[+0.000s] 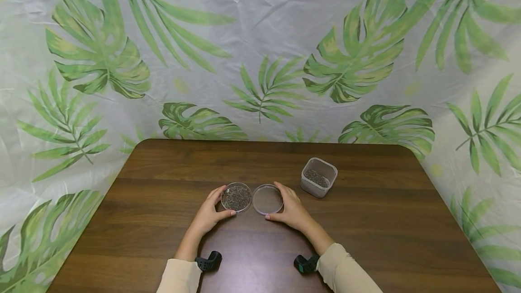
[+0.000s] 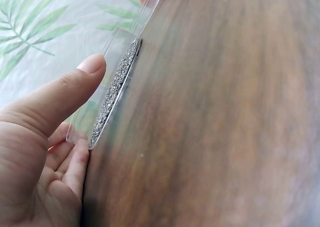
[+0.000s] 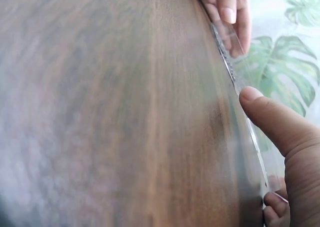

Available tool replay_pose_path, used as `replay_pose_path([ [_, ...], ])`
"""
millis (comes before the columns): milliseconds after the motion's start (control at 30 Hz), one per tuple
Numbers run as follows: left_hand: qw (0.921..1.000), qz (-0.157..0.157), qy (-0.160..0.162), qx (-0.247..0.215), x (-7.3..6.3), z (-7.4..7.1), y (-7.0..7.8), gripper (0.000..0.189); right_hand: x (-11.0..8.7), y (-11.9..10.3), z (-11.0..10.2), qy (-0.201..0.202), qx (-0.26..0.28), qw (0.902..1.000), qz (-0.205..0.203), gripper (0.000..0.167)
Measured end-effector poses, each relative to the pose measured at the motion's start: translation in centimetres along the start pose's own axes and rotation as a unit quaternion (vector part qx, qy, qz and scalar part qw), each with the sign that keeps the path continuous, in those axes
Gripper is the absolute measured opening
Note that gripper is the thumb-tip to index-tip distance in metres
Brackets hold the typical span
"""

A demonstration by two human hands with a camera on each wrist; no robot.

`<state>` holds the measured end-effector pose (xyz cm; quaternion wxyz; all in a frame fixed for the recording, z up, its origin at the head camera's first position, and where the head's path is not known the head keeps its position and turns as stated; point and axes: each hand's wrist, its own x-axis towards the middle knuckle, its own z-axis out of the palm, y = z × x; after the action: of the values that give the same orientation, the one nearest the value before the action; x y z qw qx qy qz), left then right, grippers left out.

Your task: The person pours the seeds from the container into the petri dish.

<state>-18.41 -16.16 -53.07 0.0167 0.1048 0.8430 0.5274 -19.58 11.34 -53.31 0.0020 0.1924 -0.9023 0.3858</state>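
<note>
My left hand (image 1: 208, 214) holds a round clear petri dish (image 1: 236, 197) by its rim, thumb on the near side and fingers round the left. A layer of grey speckled granules (image 2: 116, 92) covers its bottom. To its right, almost touching it, lies a second clear petri dish piece (image 1: 267, 200) with no granules visible in it; I cannot tell if it is a base or a lid. My right hand (image 1: 294, 209) grips this one between a thumb at the near edge and fingers at the far right. Both pieces lie flat on the wooden table.
A square translucent plastic tub (image 1: 319, 177) with similar grey granules in it stands behind and to the right of my right hand. The brown wooden table (image 1: 378, 229) ends at the back against a leaf-patterned curtain (image 1: 268, 35).
</note>
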Motion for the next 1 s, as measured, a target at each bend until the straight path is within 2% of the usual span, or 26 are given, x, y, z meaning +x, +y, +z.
replay_pose_path([
  [367, 1.0000, -0.002, 0.000, -0.001, 0.1, 0.0, 0.0, 0.086, 0.0, -0.5, -0.1, 0.011, 0.032, 0.9994, 0.002, 0.103],
  [600, 1.0000, 0.009, 0.003, -0.002, -1.0, -0.5, 3.8, 0.077, 0.4, -1.1, -0.2, 0.026, 0.054, 0.9980, -0.020, 0.102],
  [700, 0.9999, 0.013, 0.005, 0.000, -0.9, -0.4, 3.6, 0.078, 0.5, -1.4, -0.2, 0.030, 0.058, 0.9975, -0.029, 0.101],
  [933, 0.9999, 0.009, 0.010, 0.000, -0.1, 0.1, 0.2, 0.082, 0.8, -2.0, -0.1, 0.039, 0.066, 0.9963, -0.040, 0.100],
  [1000, 0.9999, 0.010, 0.008, 0.003, 0.0, 0.1, -0.2, 0.084, 0.9, -2.1, 0.0, 0.038, 0.067, 0.9964, -0.035, 0.101],
])
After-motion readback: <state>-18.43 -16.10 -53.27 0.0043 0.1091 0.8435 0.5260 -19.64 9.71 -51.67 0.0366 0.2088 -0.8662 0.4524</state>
